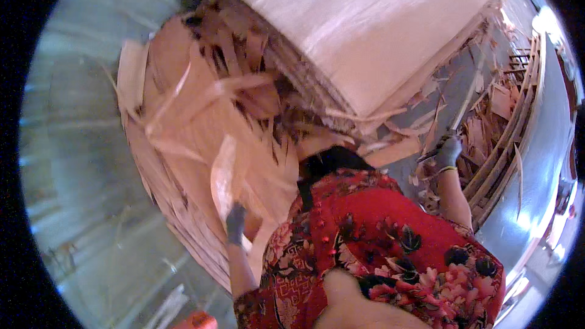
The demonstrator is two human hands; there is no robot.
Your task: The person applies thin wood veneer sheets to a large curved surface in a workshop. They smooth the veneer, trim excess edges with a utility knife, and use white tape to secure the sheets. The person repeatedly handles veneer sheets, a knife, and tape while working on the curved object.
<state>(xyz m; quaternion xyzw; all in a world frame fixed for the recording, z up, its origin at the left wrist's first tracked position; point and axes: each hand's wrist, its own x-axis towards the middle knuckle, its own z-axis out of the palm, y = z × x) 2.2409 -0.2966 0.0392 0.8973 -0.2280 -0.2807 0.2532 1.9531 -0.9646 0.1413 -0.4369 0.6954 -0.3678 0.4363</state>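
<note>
My left hand [236, 222], in a grey glove, is closed on a pale strip of wood veneer [223, 173] that stands up from it. Beneath that strip lies a pile of tan veneer sheets [183, 97] with ragged edges and loose pieces on top. Over on the right, my right hand [450, 152], also gloved in grey, is closed around something dark and slim. A long thin pale stick [468, 106] runs up and away from that hand, but whether it is part of what I hold is unclear.
A tall stack of pale veneer sheets [378, 30] fills the far middle. Scraps [408, 128] litter the grey floor [458, 88] beside it. Curved wooden rails [512, 128] with broken pieces behind them stand at the right. Something red [196, 321] shows at the lower left.
</note>
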